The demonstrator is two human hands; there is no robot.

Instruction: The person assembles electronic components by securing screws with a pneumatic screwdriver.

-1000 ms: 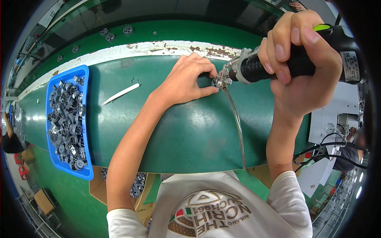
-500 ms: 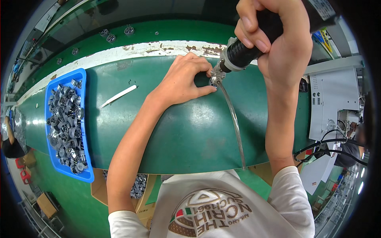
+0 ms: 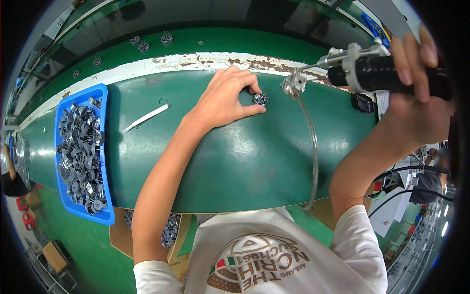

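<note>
A slim white pointed tool (image 3: 145, 118) lies on the green table (image 3: 245, 169). Beyond it runs a white ledge (image 3: 188, 61) (its paint chipped). Red containers (image 3: 28, 220) and a person in dark clothing (image 3: 13, 186) show at far left.

– What's your count?
– From here I count, at the counter (image 3: 235, 166), one blue tray (image 3: 108, 215), one pair of white tweezers (image 3: 147, 117), one black power tool (image 3: 367, 74), one clear tube (image 3: 315, 147), one single round part (image 3: 260, 99).
– Beyond the white ledge (image 3: 147, 64)?
– Five grey parts (image 3: 167, 39); the tray's heap (image 3: 80, 155) I can't number.
</note>
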